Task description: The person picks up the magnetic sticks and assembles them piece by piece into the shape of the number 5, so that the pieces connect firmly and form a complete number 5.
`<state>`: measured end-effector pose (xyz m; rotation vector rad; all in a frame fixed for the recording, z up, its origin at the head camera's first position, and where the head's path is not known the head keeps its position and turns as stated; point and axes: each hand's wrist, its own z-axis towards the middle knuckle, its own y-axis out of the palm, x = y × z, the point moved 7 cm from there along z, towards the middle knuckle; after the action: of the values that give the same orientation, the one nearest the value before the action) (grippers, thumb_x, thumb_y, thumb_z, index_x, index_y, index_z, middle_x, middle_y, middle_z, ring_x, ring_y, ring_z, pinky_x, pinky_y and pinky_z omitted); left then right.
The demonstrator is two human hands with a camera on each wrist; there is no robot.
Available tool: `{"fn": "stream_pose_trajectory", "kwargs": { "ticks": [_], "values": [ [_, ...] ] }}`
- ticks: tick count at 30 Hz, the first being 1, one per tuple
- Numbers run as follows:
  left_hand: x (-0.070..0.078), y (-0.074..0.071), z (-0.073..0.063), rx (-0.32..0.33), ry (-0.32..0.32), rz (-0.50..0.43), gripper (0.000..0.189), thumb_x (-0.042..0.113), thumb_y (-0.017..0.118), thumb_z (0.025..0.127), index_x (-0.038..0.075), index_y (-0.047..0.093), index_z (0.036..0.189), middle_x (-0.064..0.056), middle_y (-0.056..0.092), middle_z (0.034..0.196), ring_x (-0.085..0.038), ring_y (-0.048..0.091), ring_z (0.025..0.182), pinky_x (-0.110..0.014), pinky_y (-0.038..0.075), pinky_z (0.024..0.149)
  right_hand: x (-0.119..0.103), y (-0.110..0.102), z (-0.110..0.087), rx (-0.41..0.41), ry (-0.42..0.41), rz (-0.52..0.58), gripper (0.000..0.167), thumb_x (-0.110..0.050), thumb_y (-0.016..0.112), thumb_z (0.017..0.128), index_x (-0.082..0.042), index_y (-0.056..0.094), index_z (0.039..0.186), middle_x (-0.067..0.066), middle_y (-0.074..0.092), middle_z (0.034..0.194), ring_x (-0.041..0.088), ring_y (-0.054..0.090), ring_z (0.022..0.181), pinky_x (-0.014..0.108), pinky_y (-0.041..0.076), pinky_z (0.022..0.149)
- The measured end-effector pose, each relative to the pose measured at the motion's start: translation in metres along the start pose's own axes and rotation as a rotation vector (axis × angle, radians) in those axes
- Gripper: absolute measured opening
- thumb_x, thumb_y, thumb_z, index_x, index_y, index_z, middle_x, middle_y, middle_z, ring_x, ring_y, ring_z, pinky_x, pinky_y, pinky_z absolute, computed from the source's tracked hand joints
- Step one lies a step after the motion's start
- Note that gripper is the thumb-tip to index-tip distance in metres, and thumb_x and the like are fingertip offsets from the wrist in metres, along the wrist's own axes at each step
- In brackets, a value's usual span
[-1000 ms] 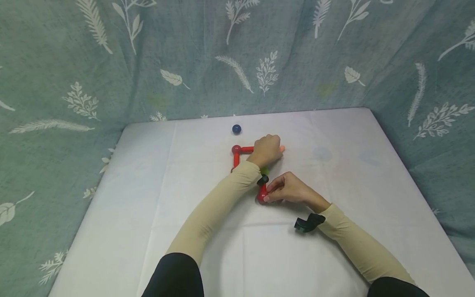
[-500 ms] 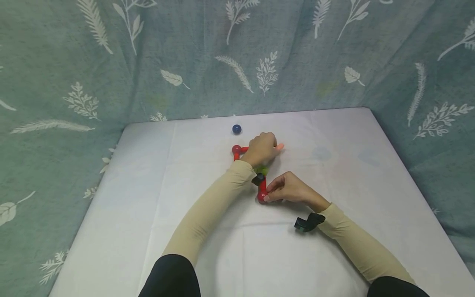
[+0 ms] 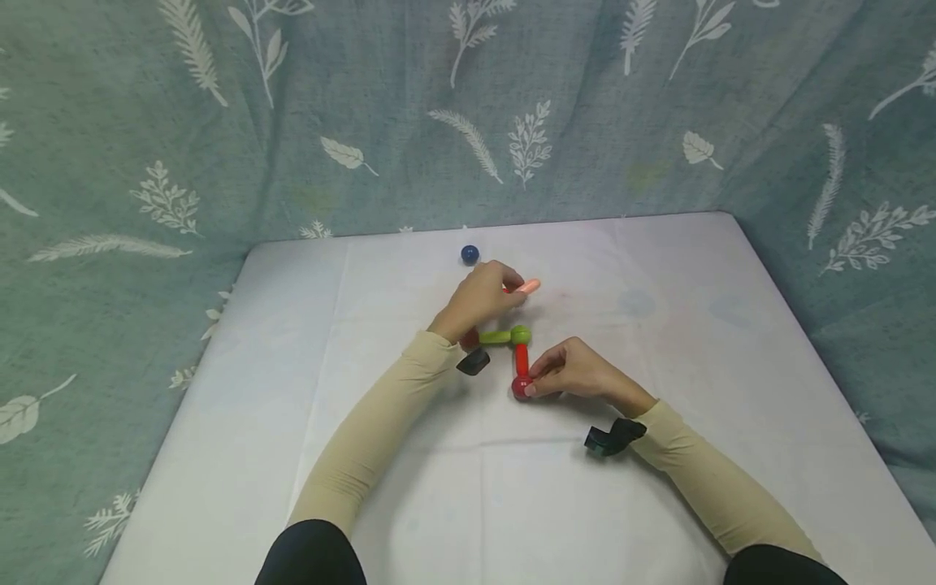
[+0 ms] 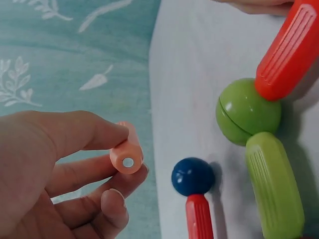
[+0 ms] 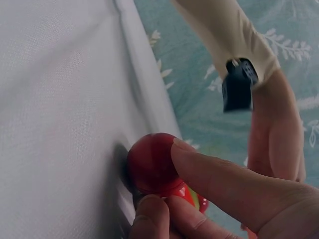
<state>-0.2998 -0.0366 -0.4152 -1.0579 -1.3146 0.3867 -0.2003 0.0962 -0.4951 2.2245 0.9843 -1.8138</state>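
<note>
My left hand pinches a short peach-orange magnetic rod between thumb and fingers, its round magnet tip facing the left wrist camera. My right hand grips a glossy red ball between thumb and fingertips, down at the table. From that ball a red rod runs to a green ball, and a green rod continues leftward from it. In the left wrist view, a blue ball meets the end of another red rod. The left hand covers part of the figure in the head view.
A separate blue ball lies near the far edge of the white-covered table. Leaf-patterned cloth hangs behind and at the sides. A black wrist camera sits on the right arm.
The left hand has moved left with the peach-orange rod, uncovering the green ball and green rod and covering the red corner behind. The right hand stays on the red ball.
</note>
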Motion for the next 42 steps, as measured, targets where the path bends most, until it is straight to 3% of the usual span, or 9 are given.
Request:
{"fn": "stream_pose_trajectory", "kwargs": {
  "ticks": [4,8,13,16,20,26,29,36,42],
  "values": [
    [-0.005,-0.005,-0.011,0.001,0.005,-0.015,0.035,0.036,0.071,0.097,0.011,0.077,0.12,-0.004,0.075,0.118,-0.014,0.056,0.084,-0.029,0.044,0.073,0.0,-0.001,0.0,-0.003,0.001,-0.003,0.025,-0.014,0.087,0.081,0.0,0.079,0.1,0.007,0.081,0.089,0.006,0.064,0.071,0.022,0.051,0.062],
    [-0.01,-0.011,-0.022,-0.005,0.031,-0.027,0.033,0.033,0.071,0.098,0.009,0.077,0.12,-0.008,0.078,0.103,-0.014,0.051,0.07,-0.028,0.04,0.062,0.0,-0.001,0.001,-0.008,-0.005,0.001,0.025,-0.014,0.087,0.081,0.0,0.079,0.1,0.008,0.081,0.088,0.006,0.064,0.07,0.022,0.051,0.061],
    [-0.017,-0.017,-0.037,-0.009,0.064,-0.027,0.032,0.031,0.072,0.097,0.01,0.077,0.121,-0.006,0.077,0.1,-0.015,0.056,0.073,-0.028,0.044,0.063,-0.001,-0.001,0.0,-0.013,0.001,-0.003,0.026,-0.015,0.087,0.082,0.001,0.079,0.101,0.009,0.08,0.09,0.008,0.064,0.07,0.023,0.052,0.061],
    [-0.02,-0.02,-0.046,-0.012,0.079,-0.039,0.031,0.03,0.072,0.097,0.01,0.077,0.12,-0.006,0.073,0.088,-0.014,0.057,0.068,-0.027,0.044,0.059,0.0,-0.001,0.0,-0.014,0.005,-0.005,0.025,-0.014,0.087,0.082,0.001,0.079,0.101,0.009,0.08,0.089,0.009,0.064,0.069,0.023,0.053,0.061],
    [-0.025,-0.022,-0.06,-0.001,0.093,-0.052,0.032,0.033,0.073,0.097,0.01,0.077,0.119,-0.005,0.064,0.071,-0.014,0.048,0.057,-0.026,0.037,0.052,0.001,-0.001,0.001,-0.016,0.006,-0.007,0.025,-0.014,0.087,0.082,0.001,0.079,0.101,0.008,0.08,0.088,0.008,0.063,0.069,0.023,0.052,0.061],
    [-0.032,-0.02,-0.077,0.022,0.146,-0.044,0.029,0.037,0.073,0.096,0.014,0.079,0.112,-0.003,0.069,0.081,-0.017,0.054,0.071,-0.028,0.041,0.059,0.004,-0.001,0.002,-0.024,0.017,0.004,0.027,-0.015,0.086,0.082,0.001,0.079,0.103,0.009,0.08,0.09,0.009,0.063,0.07,0.023,0.052,0.062],
    [-0.036,-0.017,-0.082,0.002,0.161,-0.038,0.024,0.033,0.074,0.096,0.015,0.079,0.111,-0.003,0.068,0.082,-0.018,0.056,0.076,-0.029,0.044,0.062,0.004,-0.001,0.001,-0.021,0.025,0.009,0.027,-0.014,0.086,0.082,0.001,0.079,0.103,0.009,0.08,0.09,0.009,0.063,0.07,0.023,0.052,0.062],
    [-0.041,-0.004,-0.093,-0.028,0.217,-0.046,0.02,0.028,0.077,0.094,0.017,0.08,0.11,0.004,0.067,0.08,-0.014,0.056,0.077,-0.026,0.045,0.064,0.002,0.0,0.002,-0.022,0.015,0.003,0.027,-0.014,0.086,0.082,0.002,0.079,0.103,0.009,0.08,0.09,0.01,0.062,0.07,0.023,0.052,0.062],
    [-0.045,0.007,-0.102,-0.068,0.242,-0.013,0.023,0.021,0.079,0.092,0.015,0.08,0.114,0.005,0.072,0.092,-0.013,0.056,0.079,-0.025,0.047,0.065,0.004,0.0,0.002,-0.024,0.02,0.004,0.028,-0.015,0.087,0.082,0.001,0.079,0.103,0.01,0.08,0.092,0.011,0.064,0.071,0.024,0.054,0.063]
  ]
}}
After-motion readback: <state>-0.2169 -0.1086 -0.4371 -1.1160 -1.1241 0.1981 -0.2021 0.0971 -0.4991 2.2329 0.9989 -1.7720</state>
